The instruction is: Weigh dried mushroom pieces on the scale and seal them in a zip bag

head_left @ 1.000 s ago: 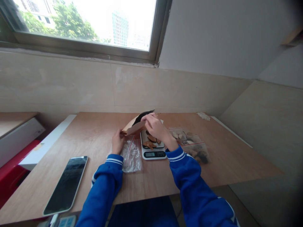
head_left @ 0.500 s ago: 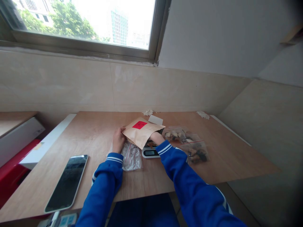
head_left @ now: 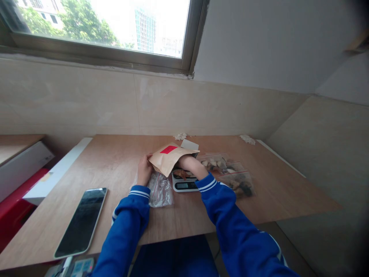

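Note:
My left hand grips the left edge of a brown paper bag that has a red label. The bag's mouth faces right, tilted over a small digital scale. Inside that mouth is my right hand, its fingers hidden by the paper. Reddish-brown dried pieces lie on the scale's plate. Below my left hand, clear zip bags rest on the table against the scale's left side.
Zip bags with dried pieces lie right of the scale. A white card is behind it. At the left front lies a smartphone. Crumpled tissue sits at the table's back edge, below the window.
My right hand has gone deeper into the paper bag, reaching left, and its wrist has risen. The bag's mouth gapes wider, and more of the scale and the dried pieces shows.

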`<state>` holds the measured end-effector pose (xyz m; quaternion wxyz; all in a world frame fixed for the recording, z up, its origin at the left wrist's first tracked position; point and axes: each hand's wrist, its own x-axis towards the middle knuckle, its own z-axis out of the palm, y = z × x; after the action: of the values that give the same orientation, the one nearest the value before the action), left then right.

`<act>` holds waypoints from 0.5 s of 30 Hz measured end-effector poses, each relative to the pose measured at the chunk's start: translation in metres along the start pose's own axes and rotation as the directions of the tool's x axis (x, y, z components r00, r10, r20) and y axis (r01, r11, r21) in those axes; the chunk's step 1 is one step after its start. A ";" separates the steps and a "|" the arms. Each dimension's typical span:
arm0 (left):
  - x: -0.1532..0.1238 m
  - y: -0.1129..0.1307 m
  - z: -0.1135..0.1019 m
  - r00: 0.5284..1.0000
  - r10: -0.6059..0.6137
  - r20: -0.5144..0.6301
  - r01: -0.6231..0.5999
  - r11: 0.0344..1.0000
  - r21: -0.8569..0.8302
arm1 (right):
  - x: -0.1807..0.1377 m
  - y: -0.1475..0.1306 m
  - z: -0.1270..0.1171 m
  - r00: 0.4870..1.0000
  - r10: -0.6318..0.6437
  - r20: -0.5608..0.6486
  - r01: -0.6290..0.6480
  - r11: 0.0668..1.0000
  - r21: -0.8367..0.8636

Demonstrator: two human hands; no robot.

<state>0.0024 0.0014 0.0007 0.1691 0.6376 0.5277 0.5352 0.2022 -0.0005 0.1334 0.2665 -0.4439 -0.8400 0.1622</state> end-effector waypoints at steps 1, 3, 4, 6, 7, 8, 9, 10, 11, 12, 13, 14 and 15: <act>0.000 0.000 0.000 1.000 -0.001 0.001 0.001 1.000 -0.007 | -0.006 -0.002 -0.006 0.998 -0.011 0.058 0.012 1.000 -0.011; -0.001 0.002 -0.001 1.000 -0.007 0.006 0.007 1.000 -0.021 | -0.019 -0.008 -0.017 0.987 -0.033 0.159 0.038 0.999 -0.031; -0.001 0.003 -0.001 1.000 -0.011 0.008 0.011 1.000 -0.028 | -0.025 -0.011 -0.022 0.983 -0.046 0.180 0.053 0.998 -0.031; -0.002 0.005 -0.002 1.000 -0.024 0.013 0.024 0.999 -0.029 | -0.035 -0.018 -0.030 0.982 -0.092 0.167 0.095 0.995 -0.008; -0.002 0.006 -0.002 0.999 -0.032 0.016 0.032 0.999 -0.022 | -0.038 -0.022 -0.033 0.981 -0.123 0.151 0.124 0.992 0.006; -0.002 0.006 -0.002 0.999 -0.040 0.018 0.040 0.999 -0.014 | -0.041 -0.025 -0.036 0.979 -0.156 0.134 0.156 0.988 0.015; -0.002 0.007 -0.002 0.999 -0.047 0.022 0.047 0.999 -0.009 | -0.043 -0.028 -0.039 0.975 -0.186 0.120 0.186 0.982 0.017; -0.002 0.007 -0.002 0.998 -0.052 0.025 0.052 0.999 -0.010 | -0.046 -0.031 -0.042 0.972 -0.210 0.108 0.210 0.978 0.011; -0.002 0.007 -0.002 0.998 -0.056 0.027 0.056 0.998 -0.016 | -0.049 -0.034 -0.045 0.969 -0.225 0.100 0.226 0.974 -0.003; -0.002 0.008 -0.002 0.998 -0.059 0.028 0.060 0.998 -0.022 | -0.052 -0.036 -0.048 0.968 -0.235 0.093 0.237 0.971 -0.021; -0.002 0.008 -0.002 0.998 -0.064 0.028 0.065 0.998 -0.028 | -0.056 -0.037 -0.051 0.968 -0.239 0.080 0.243 0.969 -0.038; -0.002 0.009 -0.002 0.997 -0.071 0.028 0.072 0.997 -0.029 | -0.060 -0.038 -0.055 0.969 -0.241 0.058 0.243 0.969 -0.050; -0.002 0.010 -0.002 0.996 -0.081 0.029 0.082 0.996 -0.025 | -0.064 -0.038 -0.058 0.970 -0.239 0.030 0.241 0.969 -0.054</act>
<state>0.0054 -0.0050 0.0081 0.2066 0.6205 0.5438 0.5259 0.2408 -0.0724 0.1803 0.2613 -0.3446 -0.8949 0.1097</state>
